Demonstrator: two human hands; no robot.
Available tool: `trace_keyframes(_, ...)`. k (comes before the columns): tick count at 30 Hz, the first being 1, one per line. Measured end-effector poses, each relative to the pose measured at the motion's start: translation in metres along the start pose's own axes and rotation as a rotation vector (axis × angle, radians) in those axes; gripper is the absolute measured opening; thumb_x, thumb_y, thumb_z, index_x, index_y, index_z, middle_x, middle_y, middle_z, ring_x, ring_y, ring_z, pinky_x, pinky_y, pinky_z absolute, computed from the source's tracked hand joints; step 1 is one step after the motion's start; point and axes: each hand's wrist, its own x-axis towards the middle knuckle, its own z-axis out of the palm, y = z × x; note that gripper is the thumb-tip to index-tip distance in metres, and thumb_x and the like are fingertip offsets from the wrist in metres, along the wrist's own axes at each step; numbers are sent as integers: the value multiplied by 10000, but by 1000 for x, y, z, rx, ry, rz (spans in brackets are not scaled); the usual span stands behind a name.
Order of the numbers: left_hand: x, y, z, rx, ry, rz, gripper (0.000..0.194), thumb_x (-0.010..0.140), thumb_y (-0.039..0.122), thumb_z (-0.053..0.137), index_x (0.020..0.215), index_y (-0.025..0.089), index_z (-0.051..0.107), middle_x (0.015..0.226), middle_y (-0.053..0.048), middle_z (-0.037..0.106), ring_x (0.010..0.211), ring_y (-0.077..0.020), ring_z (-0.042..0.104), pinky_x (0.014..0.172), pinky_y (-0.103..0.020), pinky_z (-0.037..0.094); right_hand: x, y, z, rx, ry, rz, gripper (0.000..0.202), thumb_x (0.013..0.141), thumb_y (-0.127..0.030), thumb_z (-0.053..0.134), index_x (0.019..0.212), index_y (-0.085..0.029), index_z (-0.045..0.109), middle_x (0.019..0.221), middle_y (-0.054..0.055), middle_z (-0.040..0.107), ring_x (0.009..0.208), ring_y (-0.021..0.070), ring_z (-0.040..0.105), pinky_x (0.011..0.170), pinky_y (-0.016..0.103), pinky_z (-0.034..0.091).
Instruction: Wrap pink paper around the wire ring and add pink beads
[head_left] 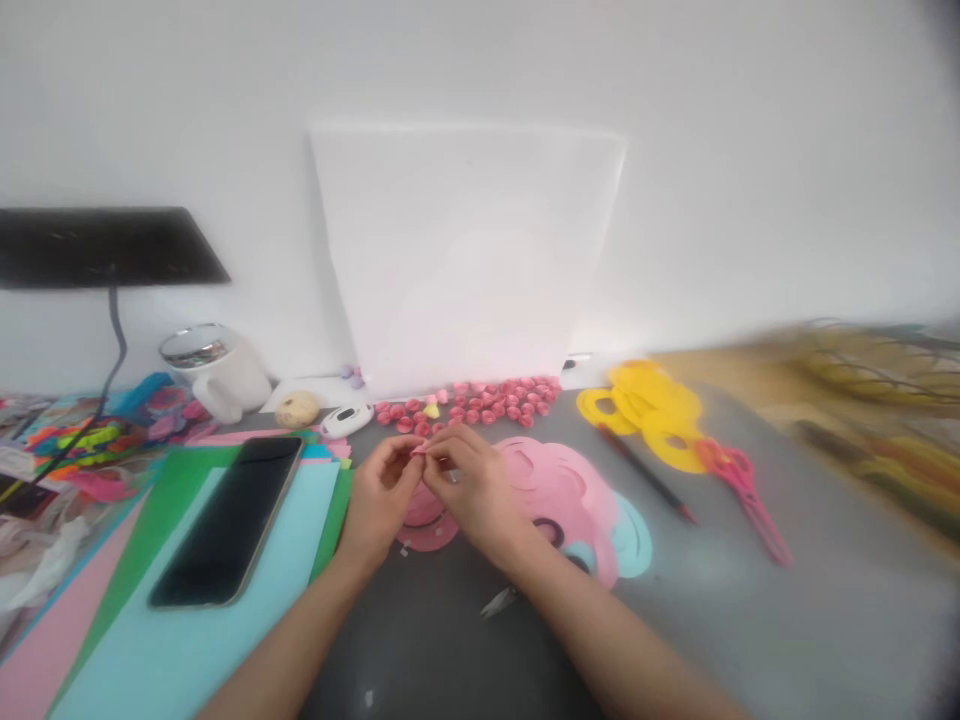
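Close together at the middle of the table, both my hands pinch a small pink paper piece (419, 451), mostly covered by the fingertips. My left hand (381, 492) grips it from the left, and my right hand (478, 492) from the right. Just beyond them lies a pile of small rolled paper roses (506, 400) in dark pink. Pink paper cutouts (570, 482) with curved cuts spread beside and partly under my right hand. A metal tool with pointed tips (498, 602) pokes out from beneath my right forearm.
A phone (229, 525) rests on coloured paper sheets (292, 565) at left. Behind stand a white mug (229, 380) and a white board (472, 260) against the wall. Yellow paper rings (649, 400), a pencil (649, 475) and pink scissors (750, 495) lie at right.
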Motion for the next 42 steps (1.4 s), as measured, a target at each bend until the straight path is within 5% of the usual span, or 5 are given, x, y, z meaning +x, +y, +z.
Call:
trace_keyframes(9, -4, -1, 5, -115, -75, -47, 290, 716, 326, 628, 941, 162, 548, 940, -66, 651, 901, -194, 622, 751, -302, 526, 5, -5, -7, 98, 54, 224, 127, 682, -90, 536, 623, -190, 587, 713, 38, 615, 675, 142, 593, 583, 241, 499)
trace_keyframes(20, -5, 2, 7, -324, -55, -179, 248, 726, 320, 611, 903, 156, 556, 921, -52, 654, 864, -185, 630, 731, -275, 508, -2, -2, 4, -3, 75, -26, 162, 745, -101, 480, 680, -188, 600, 774, 63, 632, 682, 137, 596, 611, 248, 504)
trace_keyframes(29, -6, -4, 5, -220, -80, -92, 323, 750, 333, 607, 1019, 173, 529, 1022, -77, 630, 970, -218, 601, 838, -355, 481, 4, -9, -4, 304, 46, 406, 84, 687, -137, 560, 632, -161, 619, 716, 30, 620, 695, 143, 606, 622, 242, 500)
trace_keyframes(42, -5, 2, 3, -14, -8, 21, 219, 764, 306, 576, 930, 162, 574, 935, -61, 654, 869, -195, 633, 775, -322, 519, 0, -6, 2, 167, 77, 134, 115, 706, -108, 535, 648, -172, 611, 737, 49, 615, 693, 143, 592, 596, 244, 496)
